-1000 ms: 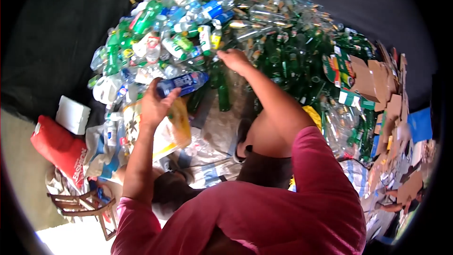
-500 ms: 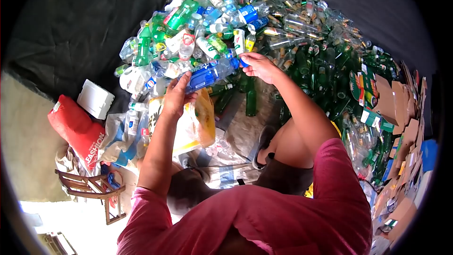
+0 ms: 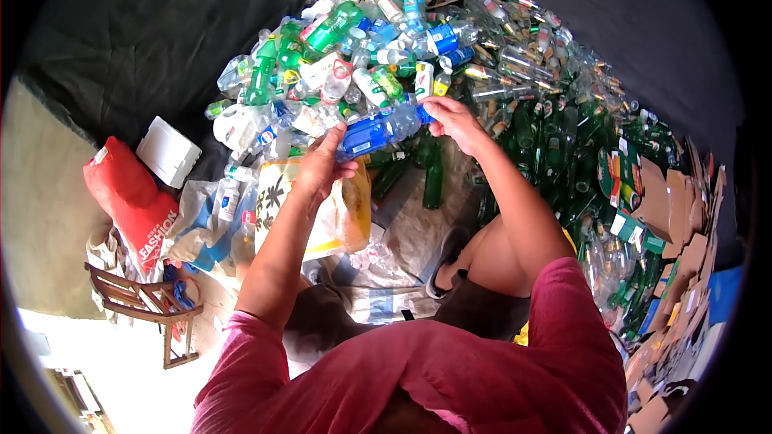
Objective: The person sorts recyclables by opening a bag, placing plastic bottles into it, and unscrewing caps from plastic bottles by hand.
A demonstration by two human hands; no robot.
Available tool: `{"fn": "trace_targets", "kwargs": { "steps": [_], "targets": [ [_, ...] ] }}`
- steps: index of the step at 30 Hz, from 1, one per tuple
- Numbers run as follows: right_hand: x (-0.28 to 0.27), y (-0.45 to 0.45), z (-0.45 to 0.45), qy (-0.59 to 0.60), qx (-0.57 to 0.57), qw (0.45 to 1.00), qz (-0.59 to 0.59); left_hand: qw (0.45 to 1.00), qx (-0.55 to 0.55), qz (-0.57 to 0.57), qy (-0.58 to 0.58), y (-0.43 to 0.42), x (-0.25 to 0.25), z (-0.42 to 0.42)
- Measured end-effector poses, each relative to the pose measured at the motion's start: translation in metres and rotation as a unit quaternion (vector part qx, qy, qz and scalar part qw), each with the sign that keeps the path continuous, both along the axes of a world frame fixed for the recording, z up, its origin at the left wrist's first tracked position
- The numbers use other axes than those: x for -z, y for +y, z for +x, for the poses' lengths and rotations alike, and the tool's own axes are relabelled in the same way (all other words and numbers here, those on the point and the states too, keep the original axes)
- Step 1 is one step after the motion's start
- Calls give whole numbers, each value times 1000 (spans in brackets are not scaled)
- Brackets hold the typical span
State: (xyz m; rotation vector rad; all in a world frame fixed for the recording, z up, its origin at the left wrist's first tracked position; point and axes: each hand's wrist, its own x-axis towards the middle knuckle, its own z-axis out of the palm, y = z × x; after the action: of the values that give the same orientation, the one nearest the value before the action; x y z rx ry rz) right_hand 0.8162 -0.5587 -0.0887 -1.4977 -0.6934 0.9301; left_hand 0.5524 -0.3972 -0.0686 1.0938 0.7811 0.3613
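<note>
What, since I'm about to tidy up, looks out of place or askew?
Mainly the opened carton on the right: it lies askew, splayed open, cardboard against green bottles. The blue-labelled bottle between left hand and right hand shows no obvious damage.

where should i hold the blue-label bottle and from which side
Probably around the blue label, coming from the left: the bottle lies crosswise, its broad base end at the left grip and its narrow cap end at the right grip.
</note>
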Motion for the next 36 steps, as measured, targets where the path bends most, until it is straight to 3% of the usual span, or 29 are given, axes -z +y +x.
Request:
{"fn": "trace_targets", "kwargs": {
  "steps": [6, 9, 12, 16, 18, 20, 22, 24, 26, 28, 31, 32, 34, 36],
  "targets": [
    [13, 4, -5, -20, 13, 1000, -4, 997, -10, 76, -28, 4, 0, -6],
    [8, 5, -18, 92, 65, 978, -176, 932, 72, 333, -122, -1, -3, -7],
    [-5, 0, -28, 156, 8, 969, -190, 870, 101, 454, -164, 2, -5, -13],
    [-2, 8, -29, 145, 60, 973, -172, 928, 92, 333, -141, 8, -2, -19],
    [-1, 11, -22, 156, 69, 979, -111, 983, 65, 172, -31, 11, -6, -20],
    [-6, 10, -21, 166, 4, 986, -18, 997, -6, 80, -11, 8, -7, -20],
    [-15, 5, -24, 170, -44, 983, 45, 999, 36, -4, -6, 20, -3, -23],
    [-5, -1, -10, 158, -111, 980, 57, 999, 42, -27, -16, 12, -23, -27],
    [-7, -2, -15, 124, -19, 987, -105, 988, 17, 151, -38, 5, -1, -23],
    [-4, 0, -22, 161, -46, 965, -200, 947, 44, 315, -45, 7, 2, -20],
    [-5, -1, -27, 158, -41, 963, -215, 957, 59, 250, -137, 6, -3, -24],
    [-6, 1, -31, 134, -28, 967, -215, 978, 72, 179, -79, 10, -8, -27],
    [7, 6, -31, -22, 55, 993, -106, 1000, -23, 11, 15, 5, -18, -22],
    [15, 15, -31, -78, 76, 993, -39, 1000, 6, 0, 9, 12, -5, -18]
  ]
}}
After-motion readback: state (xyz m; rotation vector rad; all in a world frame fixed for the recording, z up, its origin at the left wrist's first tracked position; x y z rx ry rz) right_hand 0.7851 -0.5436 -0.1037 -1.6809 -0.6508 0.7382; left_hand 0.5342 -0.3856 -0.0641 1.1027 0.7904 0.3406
